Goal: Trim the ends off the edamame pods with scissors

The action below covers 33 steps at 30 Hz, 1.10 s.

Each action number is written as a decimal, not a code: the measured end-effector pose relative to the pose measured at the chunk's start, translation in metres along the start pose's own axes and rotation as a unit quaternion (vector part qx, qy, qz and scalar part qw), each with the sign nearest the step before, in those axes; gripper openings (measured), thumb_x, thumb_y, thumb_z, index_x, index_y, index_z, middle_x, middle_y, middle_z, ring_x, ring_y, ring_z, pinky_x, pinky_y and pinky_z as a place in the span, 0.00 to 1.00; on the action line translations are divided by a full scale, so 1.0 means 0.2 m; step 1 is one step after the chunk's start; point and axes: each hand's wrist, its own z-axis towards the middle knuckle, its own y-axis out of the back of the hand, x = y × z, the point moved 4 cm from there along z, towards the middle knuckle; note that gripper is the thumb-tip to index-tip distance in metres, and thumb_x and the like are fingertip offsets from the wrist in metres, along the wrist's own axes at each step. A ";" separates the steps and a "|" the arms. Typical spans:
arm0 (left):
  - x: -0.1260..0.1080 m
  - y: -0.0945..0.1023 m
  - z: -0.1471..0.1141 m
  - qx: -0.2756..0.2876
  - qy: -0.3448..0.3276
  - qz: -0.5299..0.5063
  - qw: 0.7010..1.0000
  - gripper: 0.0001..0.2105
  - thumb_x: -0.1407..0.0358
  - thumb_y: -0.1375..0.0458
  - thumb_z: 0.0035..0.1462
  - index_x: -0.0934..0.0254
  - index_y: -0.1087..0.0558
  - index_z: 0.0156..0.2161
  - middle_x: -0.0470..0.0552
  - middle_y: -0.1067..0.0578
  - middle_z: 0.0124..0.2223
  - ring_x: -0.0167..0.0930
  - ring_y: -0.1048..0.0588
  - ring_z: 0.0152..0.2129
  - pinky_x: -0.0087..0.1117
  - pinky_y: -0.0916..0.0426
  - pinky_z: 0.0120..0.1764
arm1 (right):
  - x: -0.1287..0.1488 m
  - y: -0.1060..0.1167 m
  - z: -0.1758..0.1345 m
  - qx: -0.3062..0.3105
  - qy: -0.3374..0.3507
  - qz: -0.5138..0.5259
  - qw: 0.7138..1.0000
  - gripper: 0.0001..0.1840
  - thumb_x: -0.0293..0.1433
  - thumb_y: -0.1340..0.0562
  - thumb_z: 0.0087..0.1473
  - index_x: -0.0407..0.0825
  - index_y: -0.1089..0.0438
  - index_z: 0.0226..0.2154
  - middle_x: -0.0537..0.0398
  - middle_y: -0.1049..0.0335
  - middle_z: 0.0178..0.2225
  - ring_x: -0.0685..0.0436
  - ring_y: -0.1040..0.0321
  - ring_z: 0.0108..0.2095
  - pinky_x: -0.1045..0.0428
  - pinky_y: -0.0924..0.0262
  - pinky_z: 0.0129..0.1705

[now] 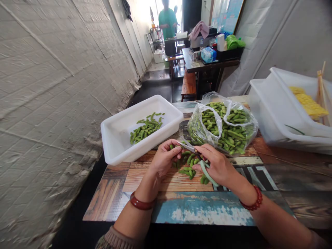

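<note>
Between the fingertips of my left hand (167, 155) is a green edamame pod, mostly hidden by the fingers. My right hand (215, 162) grips a pair of scissors (207, 173) with pale green handles. Their blades are parted and reach toward the pod at my left fingertips. Below and between both hands, loose edamame pods (188, 172) lie on the patchwork-patterned table (197, 209). A white plastic tub (116, 145) at the left holds a small heap of pods (146, 129). Just beyond my right hand sits a clear plastic bag (194, 126) full of pods (233, 133).
White bins (272, 114) stand at the table's right, with yellow packets (308, 102) and wooden sticks (321, 86) inside. A pale wall (52, 103) runs along the left. Farther back are a bench (188, 83), a cluttered table (192, 64) and a person in green (167, 24).
</note>
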 end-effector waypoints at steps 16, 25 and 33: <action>0.00 -0.01 0.00 0.017 -0.005 0.011 1.000 0.14 0.61 0.28 0.42 0.67 0.26 0.30 0.46 0.25 0.25 0.21 0.33 0.18 0.21 0.41 0.23 | 0.02 0.00 0.00 0.016 0.021 0.002 1.000 0.30 0.28 0.31 0.51 0.53 0.36 0.56 0.49 0.29 0.43 0.42 0.27 0.39 0.47 0.29 0.41; -0.01 0.00 0.00 0.012 -0.008 0.004 1.000 0.10 0.66 0.30 0.46 0.66 0.27 0.30 0.45 0.27 0.25 0.20 0.34 0.18 0.21 0.42 0.22 | -0.01 -0.01 -0.01 0.006 0.010 0.008 1.000 0.22 0.34 0.35 0.57 0.50 0.34 0.53 0.48 0.29 0.41 0.41 0.27 0.39 0.48 0.29 0.40; -0.05 0.08 0.04 -0.042 -0.031 -0.073 0.996 0.12 0.61 0.34 0.49 0.65 0.32 0.29 0.44 0.30 0.28 0.22 0.33 0.20 0.22 0.40 0.20 | -0.05 0.02 -0.01 -0.059 0.008 0.021 0.998 0.21 0.38 0.36 0.58 0.47 0.32 0.52 0.48 0.28 0.38 0.41 0.28 0.38 0.48 0.31 0.42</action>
